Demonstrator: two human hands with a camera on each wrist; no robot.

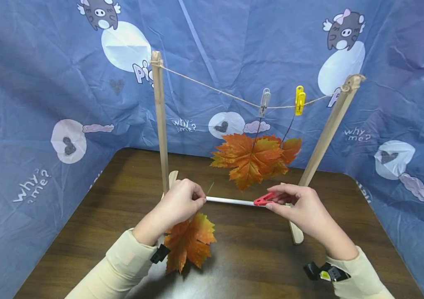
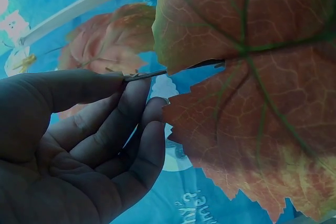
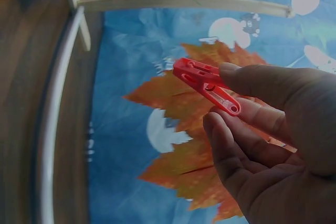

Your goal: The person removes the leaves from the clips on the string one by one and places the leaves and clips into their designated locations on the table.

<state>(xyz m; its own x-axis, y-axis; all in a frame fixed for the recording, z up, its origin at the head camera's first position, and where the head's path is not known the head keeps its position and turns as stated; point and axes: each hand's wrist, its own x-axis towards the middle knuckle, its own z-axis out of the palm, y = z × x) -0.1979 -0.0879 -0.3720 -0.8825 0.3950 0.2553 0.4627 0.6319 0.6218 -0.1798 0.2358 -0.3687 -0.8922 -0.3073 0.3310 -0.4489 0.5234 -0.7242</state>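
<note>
My left hand (image 1: 183, 200) pinches the thin dark stem (image 2: 152, 75) of an orange maple leaf (image 1: 190, 243) between thumb and fingertips. The leaf hangs below that hand, above the table. In the right wrist view a red clothespin (image 3: 207, 85) is held by its handles in my right hand (image 1: 301, 207), thumb on one side and fingers on the other. Its tip points left, toward the left hand. Beyond the hands, more orange leaves (image 1: 249, 158) hang by their stems from a string (image 1: 212, 88), one under a grey clothespin (image 1: 265, 102), another under a yellow clothespin (image 1: 299, 101).
Two wooden posts, a left post (image 1: 161, 124) and a right post (image 1: 328, 133), carry the string. Low between them runs a white rod (image 1: 230, 201), behind the hands. The frame's feet (image 1: 296, 232) rest on a brown wooden table (image 1: 249, 265). A blue printed cloth (image 1: 66, 83) surrounds the table.
</note>
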